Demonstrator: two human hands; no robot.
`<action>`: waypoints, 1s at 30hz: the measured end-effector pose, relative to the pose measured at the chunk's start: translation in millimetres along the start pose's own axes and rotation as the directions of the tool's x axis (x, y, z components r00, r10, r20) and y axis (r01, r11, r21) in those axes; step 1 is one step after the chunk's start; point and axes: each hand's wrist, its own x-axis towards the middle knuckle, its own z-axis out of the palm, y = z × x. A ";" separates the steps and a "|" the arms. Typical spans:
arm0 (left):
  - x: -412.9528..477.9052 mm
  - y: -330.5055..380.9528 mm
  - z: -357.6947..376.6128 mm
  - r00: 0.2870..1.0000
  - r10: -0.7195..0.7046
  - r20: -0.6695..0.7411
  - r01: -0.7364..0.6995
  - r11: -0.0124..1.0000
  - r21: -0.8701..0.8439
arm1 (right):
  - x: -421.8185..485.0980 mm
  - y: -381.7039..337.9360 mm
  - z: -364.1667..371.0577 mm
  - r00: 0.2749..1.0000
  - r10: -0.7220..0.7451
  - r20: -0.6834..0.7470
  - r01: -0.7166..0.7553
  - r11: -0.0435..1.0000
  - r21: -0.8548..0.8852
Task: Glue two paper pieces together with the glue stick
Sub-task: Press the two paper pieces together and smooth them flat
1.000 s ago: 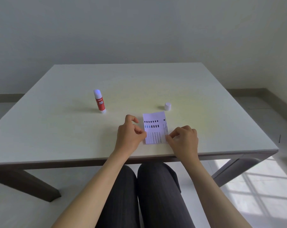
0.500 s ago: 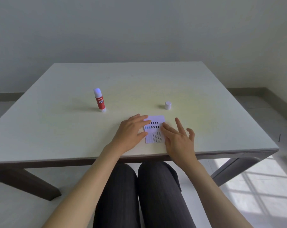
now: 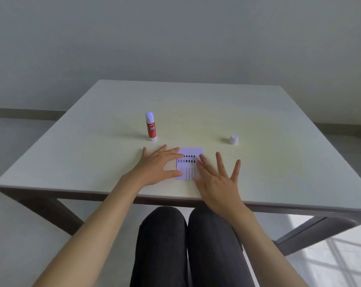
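Observation:
A small white paper printed with black and blue marks lies flat near the table's front edge; I cannot tell a second piece apart from it. My left hand lies flat with spread fingers, its fingertips on the paper's left edge. My right hand is flat too, fingers fanned, its index finger pressing the paper's right side. The red glue stick stands upright and uncapped behind my left hand. Its white cap sits apart, to the right behind the paper.
The pale table has dark legs and a front edge just below my wrists. My knees in dark trousers are under it. A grey wall stands behind the table.
Both hands went from pinching the paper's side edges to lying flat with fingers spread on it. The view has shifted, tilting to the left.

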 end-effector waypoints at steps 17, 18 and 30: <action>5.4 5.2 -12.5 0.995 -0.043 0.092 0.024 0.979 0.202 | 39.9 7.8 1.9 0.948 -0.225 0.224 0.239 0.970 -0.039; 5.0 5.0 -12.4 0.994 -0.046 0.095 0.025 0.978 0.209 | 47.8 14.7 -3.6 0.961 -0.142 0.238 0.165 0.983 -0.076; 3.7 3.6 -9.4 0.992 -0.060 0.111 0.047 0.992 0.116 | 56.1 23.5 -5.1 0.964 -0.088 0.253 0.121 0.986 -0.116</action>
